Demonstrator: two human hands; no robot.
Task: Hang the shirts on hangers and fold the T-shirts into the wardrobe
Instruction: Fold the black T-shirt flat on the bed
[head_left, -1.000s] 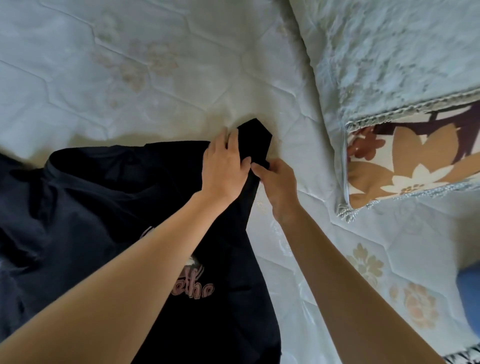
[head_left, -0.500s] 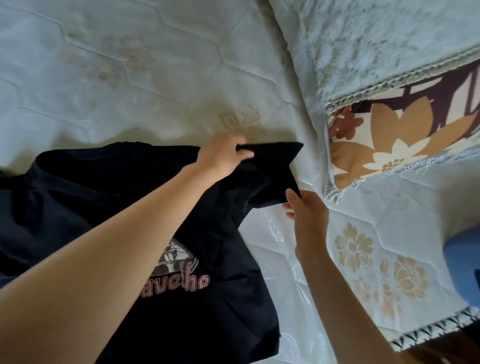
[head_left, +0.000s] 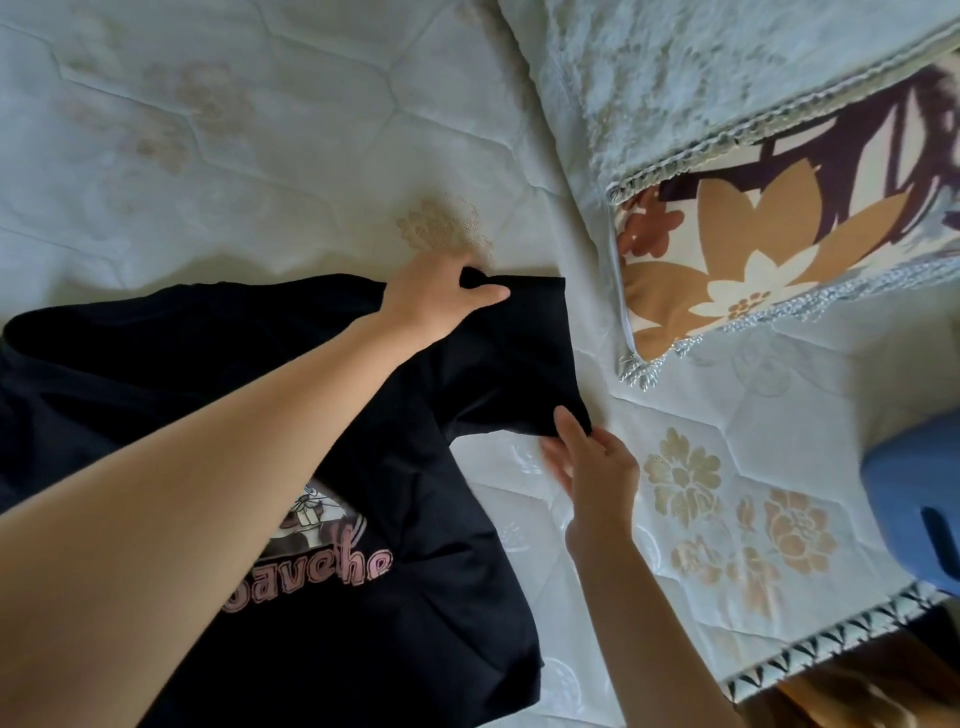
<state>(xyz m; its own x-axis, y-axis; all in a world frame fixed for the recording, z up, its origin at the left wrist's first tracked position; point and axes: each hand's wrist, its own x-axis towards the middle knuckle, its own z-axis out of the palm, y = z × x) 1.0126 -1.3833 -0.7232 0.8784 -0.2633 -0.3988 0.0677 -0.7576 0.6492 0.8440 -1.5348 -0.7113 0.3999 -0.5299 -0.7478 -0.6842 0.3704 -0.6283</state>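
T-shirt: black, print side up, spread on the quilted bed cover at the near left; it lies flat because folding needs a smooth base.
Sleeve: pulled out to the right of the body, stretched between both hands, probably so it can be squared off and turned inward.
Left hand: closed in a pinch on the far top edge of the sleeve, thumb over the cloth, fingers tucked under; it anchors that corner.
Right hand: fingers loosely curled, thumb and fingertips nipping the near lower corner of the sleeve, palm just above the cover; it keeps the hem taut.
Pillow: flowered, on the far right, near the sleeve but not touching it, so the working space stays free.
Blue object: at the right edge; I cannot tell what it is.
Stage: judged early, sleeve still being straightened, no fold made; the wardrobe is not in view.
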